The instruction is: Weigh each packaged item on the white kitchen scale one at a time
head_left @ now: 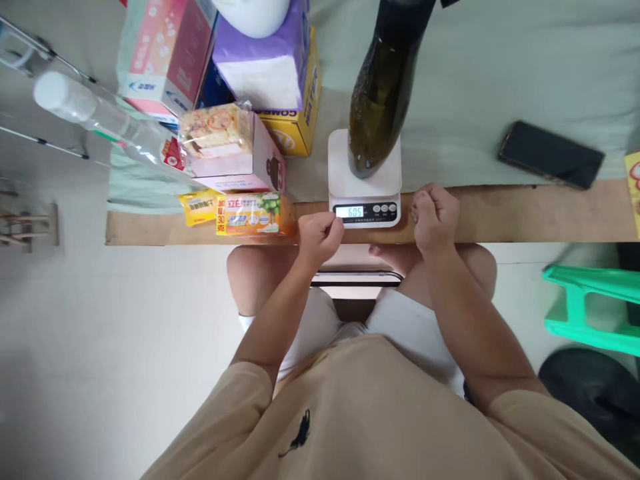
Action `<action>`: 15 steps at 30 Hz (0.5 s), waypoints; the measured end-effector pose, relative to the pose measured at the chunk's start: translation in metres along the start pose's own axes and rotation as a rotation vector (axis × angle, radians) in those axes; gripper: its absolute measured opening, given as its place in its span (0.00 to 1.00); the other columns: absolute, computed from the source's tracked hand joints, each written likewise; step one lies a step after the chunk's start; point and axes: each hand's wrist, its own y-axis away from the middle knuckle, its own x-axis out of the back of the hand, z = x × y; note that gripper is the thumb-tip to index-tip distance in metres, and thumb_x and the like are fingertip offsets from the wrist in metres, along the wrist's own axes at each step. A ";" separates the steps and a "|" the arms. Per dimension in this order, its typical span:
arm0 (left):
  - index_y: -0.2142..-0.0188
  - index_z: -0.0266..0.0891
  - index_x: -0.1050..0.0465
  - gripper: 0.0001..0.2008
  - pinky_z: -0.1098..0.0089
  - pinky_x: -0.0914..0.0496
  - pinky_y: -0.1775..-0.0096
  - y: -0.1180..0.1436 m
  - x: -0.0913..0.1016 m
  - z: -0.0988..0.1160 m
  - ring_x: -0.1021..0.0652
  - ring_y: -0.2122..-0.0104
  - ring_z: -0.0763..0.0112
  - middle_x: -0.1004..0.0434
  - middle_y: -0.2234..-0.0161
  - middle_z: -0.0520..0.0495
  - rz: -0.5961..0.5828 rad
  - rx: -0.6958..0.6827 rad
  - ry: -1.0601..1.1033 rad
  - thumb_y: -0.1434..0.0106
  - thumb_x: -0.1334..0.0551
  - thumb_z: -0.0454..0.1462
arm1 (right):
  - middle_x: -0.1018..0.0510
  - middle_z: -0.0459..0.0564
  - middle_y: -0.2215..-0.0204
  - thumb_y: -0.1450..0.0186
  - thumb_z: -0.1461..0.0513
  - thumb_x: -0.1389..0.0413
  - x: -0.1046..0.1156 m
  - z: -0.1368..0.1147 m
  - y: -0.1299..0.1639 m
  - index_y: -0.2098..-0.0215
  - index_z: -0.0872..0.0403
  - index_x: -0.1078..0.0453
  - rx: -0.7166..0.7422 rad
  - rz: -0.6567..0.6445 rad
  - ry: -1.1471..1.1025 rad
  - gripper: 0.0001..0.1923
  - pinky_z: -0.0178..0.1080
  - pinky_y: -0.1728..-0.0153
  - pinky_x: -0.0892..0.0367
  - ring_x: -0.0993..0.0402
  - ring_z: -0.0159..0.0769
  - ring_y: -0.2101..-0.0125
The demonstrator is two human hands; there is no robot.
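Overhead, table with bare wooden front edge, pale cloth behind; open stretch right of centre out to dark phone. Boxes and packets crowd the left. Dark green bottle upright on white scale at the edge; display reads 605. Left hand and right hand loosely curled, empty, flanking the scale front. Yellow box shows "WATER".

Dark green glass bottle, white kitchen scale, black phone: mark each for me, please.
dark green glass bottle (376, 113), head view, on its lower body.
white kitchen scale (338, 167), head view, on the bare platform left of the bottle.
black phone (551, 154), head view, on the middle of its screen.
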 end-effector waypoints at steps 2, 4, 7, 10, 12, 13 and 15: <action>0.82 0.37 0.54 0.22 0.70 0.54 0.77 0.000 0.000 0.000 0.49 0.83 0.83 0.56 0.85 0.56 0.000 -0.004 -0.007 0.36 0.43 0.31 | 0.39 0.43 0.81 0.31 0.49 0.48 -0.001 -0.001 -0.001 0.75 0.52 0.39 0.007 0.000 0.015 0.21 0.37 0.74 0.47 0.43 0.28 0.78; 0.82 0.37 0.54 0.22 0.70 0.53 0.77 0.000 -0.001 0.000 0.48 0.83 0.83 0.56 0.85 0.56 0.000 -0.008 -0.010 0.36 0.43 0.30 | 0.39 0.43 0.82 0.31 0.49 0.48 -0.002 -0.003 -0.001 0.76 0.53 0.40 0.013 0.004 0.025 0.21 0.37 0.74 0.47 0.43 0.28 0.79; 0.82 0.37 0.54 0.22 0.70 0.53 0.77 0.000 -0.001 0.000 0.48 0.83 0.83 0.56 0.85 0.56 0.002 -0.012 -0.010 0.37 0.43 0.30 | 0.39 0.42 0.82 0.32 0.50 0.48 -0.002 -0.005 -0.001 0.77 0.53 0.40 0.018 0.010 0.033 0.20 0.36 0.74 0.47 0.44 0.27 0.79; 0.82 0.37 0.55 0.22 0.70 0.53 0.77 -0.001 0.000 0.001 0.49 0.83 0.83 0.57 0.85 0.56 0.000 -0.009 -0.010 0.37 0.43 0.30 | 0.38 0.42 0.82 0.33 0.51 0.48 -0.002 -0.006 -0.001 0.76 0.53 0.39 0.018 0.010 0.044 0.19 0.36 0.74 0.46 0.43 0.27 0.79; 0.82 0.37 0.55 0.22 0.70 0.53 0.77 -0.001 0.000 0.001 0.49 0.83 0.83 0.57 0.85 0.56 -0.002 -0.006 -0.009 0.37 0.43 0.30 | 0.38 0.42 0.82 0.33 0.52 0.48 -0.002 -0.007 -0.001 0.76 0.53 0.39 0.017 0.006 0.054 0.18 0.36 0.74 0.46 0.43 0.27 0.79; 0.82 0.37 0.55 0.22 0.70 0.53 0.77 -0.001 0.000 0.001 0.49 0.83 0.83 0.57 0.85 0.56 -0.003 -0.005 -0.009 0.38 0.43 0.30 | 0.38 0.42 0.82 0.33 0.52 0.48 -0.003 -0.007 -0.001 0.76 0.53 0.39 0.017 0.004 0.058 0.18 0.36 0.74 0.46 0.43 0.27 0.79; 0.82 0.37 0.54 0.22 0.70 0.53 0.77 -0.002 0.000 0.001 0.49 0.83 0.83 0.56 0.85 0.56 -0.006 -0.004 -0.008 0.38 0.42 0.30 | 0.38 0.42 0.82 0.33 0.52 0.48 -0.003 -0.008 -0.001 0.77 0.53 0.39 0.020 0.007 0.064 0.18 0.36 0.74 0.46 0.43 0.28 0.79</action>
